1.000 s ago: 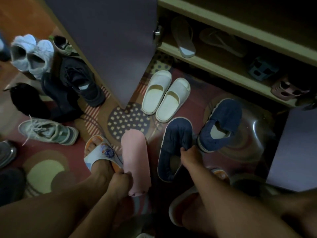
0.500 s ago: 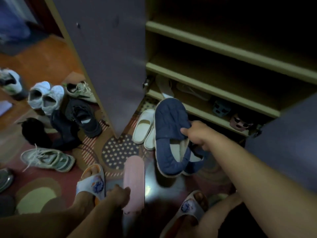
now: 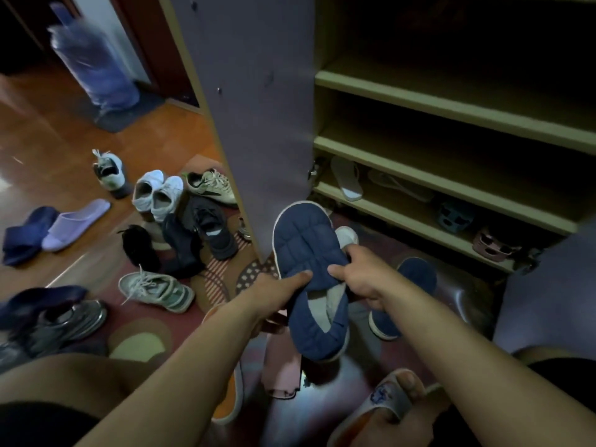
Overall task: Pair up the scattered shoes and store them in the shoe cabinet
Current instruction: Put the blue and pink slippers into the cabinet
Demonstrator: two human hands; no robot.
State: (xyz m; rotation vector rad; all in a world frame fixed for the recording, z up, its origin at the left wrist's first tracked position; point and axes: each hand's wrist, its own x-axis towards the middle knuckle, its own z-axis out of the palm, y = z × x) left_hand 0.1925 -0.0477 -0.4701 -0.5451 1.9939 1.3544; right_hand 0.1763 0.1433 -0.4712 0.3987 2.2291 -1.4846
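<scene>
Head view: left hand (image 3: 283, 285) and right hand (image 3: 361, 275) grip blue slipper (image 3: 309, 253).

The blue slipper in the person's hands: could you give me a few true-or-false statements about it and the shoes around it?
1. Both hands hold the blue slipper. True: the left hand and the right hand grip it from either side.
2. The matching blue slipper is already on a shelf. False: the other blue slipper lies on the floor mat.
3. The cabinet door stands open. True.
4. The two upper shelves are full of shoes. False: shoes show only on the lowest shelf.
5. A pair of white sneakers sits on the floor to the left. True.
</scene>
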